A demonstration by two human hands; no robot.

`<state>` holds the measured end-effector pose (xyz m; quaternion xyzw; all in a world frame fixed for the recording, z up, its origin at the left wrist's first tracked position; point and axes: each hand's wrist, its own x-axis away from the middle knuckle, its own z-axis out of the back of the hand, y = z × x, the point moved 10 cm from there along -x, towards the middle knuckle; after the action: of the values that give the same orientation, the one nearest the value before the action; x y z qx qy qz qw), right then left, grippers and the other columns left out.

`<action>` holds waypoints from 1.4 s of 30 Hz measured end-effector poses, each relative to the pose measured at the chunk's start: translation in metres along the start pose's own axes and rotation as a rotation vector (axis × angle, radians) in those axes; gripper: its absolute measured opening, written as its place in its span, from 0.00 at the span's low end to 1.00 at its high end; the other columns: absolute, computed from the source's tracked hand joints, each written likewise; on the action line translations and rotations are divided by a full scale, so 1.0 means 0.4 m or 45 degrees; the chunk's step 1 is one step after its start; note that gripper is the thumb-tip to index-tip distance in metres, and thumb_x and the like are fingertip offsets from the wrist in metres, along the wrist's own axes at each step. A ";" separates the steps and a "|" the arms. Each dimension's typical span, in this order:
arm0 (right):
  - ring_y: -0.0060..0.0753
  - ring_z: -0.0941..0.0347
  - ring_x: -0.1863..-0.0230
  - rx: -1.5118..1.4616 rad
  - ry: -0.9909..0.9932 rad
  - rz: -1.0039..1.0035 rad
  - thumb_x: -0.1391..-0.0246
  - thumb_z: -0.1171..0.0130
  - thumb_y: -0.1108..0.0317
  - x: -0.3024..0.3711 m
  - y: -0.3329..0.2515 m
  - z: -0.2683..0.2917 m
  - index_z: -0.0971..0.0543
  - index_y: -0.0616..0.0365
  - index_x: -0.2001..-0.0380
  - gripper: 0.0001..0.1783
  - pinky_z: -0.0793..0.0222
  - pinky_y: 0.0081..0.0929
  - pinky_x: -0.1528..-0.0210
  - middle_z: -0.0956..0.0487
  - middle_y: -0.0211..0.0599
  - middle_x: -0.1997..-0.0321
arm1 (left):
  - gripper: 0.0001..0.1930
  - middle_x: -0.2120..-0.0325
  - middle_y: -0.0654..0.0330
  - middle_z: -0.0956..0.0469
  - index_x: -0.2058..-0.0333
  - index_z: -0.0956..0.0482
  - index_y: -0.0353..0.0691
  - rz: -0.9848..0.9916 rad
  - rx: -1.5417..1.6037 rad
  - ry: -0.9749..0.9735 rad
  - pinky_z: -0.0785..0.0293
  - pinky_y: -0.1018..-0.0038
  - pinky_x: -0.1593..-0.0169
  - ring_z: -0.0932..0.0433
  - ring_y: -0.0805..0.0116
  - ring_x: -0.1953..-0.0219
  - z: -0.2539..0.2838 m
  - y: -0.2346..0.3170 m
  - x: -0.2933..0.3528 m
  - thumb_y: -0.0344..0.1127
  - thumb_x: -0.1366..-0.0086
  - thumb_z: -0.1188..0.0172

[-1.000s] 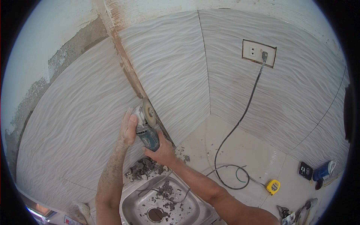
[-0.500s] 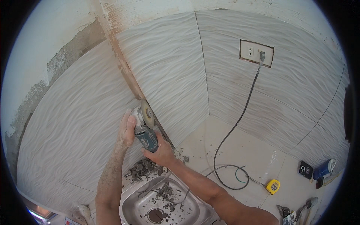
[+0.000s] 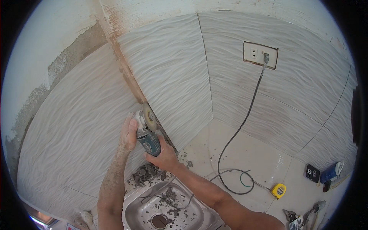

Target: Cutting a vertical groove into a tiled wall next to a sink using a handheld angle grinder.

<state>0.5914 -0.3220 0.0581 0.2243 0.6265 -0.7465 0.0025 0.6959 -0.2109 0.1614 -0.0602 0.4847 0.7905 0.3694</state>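
An angle grinder (image 3: 148,141) with a blue-green body and a round disc (image 3: 149,116) is held up against the tiled wall. My right hand (image 3: 164,155) wraps round its body from below. On the grinder's head end rests my left hand (image 3: 129,132), dusty and closed against it. The disc stands on edge at a narrow vertical channel (image 3: 132,82) cut between wavy white tiles (image 3: 84,111); its contact with the wall is hard to make out. Above the disc the channel shows brown; below it, a dark gap continues down to the counter.
Below my arms is a steel sink (image 3: 132,212) with broken chips in it. A rubble pile (image 3: 147,174) lies behind its rim. A black cord (image 3: 251,109) runs from the wall socket (image 3: 260,55) onto the counter, beside a yellow tape measure (image 3: 278,191). Tools (image 3: 306,214) lie at right.
The view has shifted very slightly. Both hands keep the grinder at nearly the same spot on the channel.
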 end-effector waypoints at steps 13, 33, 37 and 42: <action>0.61 0.19 0.48 0.021 -0.004 -0.042 0.54 0.26 0.50 -0.004 0.018 0.000 0.34 0.60 0.34 0.48 0.25 0.47 0.44 0.18 0.59 0.51 | 0.34 0.46 0.51 0.25 0.38 0.30 0.29 -0.083 0.032 0.012 0.36 0.66 0.36 0.29 0.61 0.43 -0.025 0.090 -0.001 0.58 0.20 0.62; 0.65 0.18 0.52 0.004 0.063 0.073 0.53 0.30 0.52 -0.009 -0.017 0.013 0.35 0.59 0.35 0.45 0.23 0.51 0.49 0.18 0.60 0.56 | 0.35 0.41 0.48 0.27 0.35 0.32 0.30 -0.007 -0.018 0.052 0.40 0.65 0.32 0.31 0.58 0.38 -0.008 0.057 -0.007 0.59 0.20 0.63; 0.62 0.20 0.48 -0.034 -0.017 -0.025 0.54 0.28 0.53 -0.013 -0.004 0.009 0.35 0.63 0.34 0.48 0.26 0.48 0.43 0.19 0.61 0.51 | 0.36 0.39 0.48 0.28 0.35 0.33 0.30 -0.016 0.027 -0.004 0.41 0.65 0.32 0.32 0.58 0.37 -0.015 0.054 -0.012 0.60 0.20 0.63; 0.62 0.20 0.48 -0.006 0.002 -0.001 0.54 0.28 0.53 -0.015 -0.005 0.009 0.35 0.63 0.34 0.48 0.26 0.48 0.43 0.19 0.62 0.51 | 0.40 0.32 0.34 0.36 0.33 0.36 0.22 0.050 -0.002 0.006 0.49 0.59 0.26 0.40 0.44 0.28 -0.010 0.040 -0.017 0.60 0.21 0.62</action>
<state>0.5950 -0.3265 0.0623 0.2247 0.6283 -0.7448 0.0022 0.6894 -0.2219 0.1740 -0.0526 0.4861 0.7978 0.3527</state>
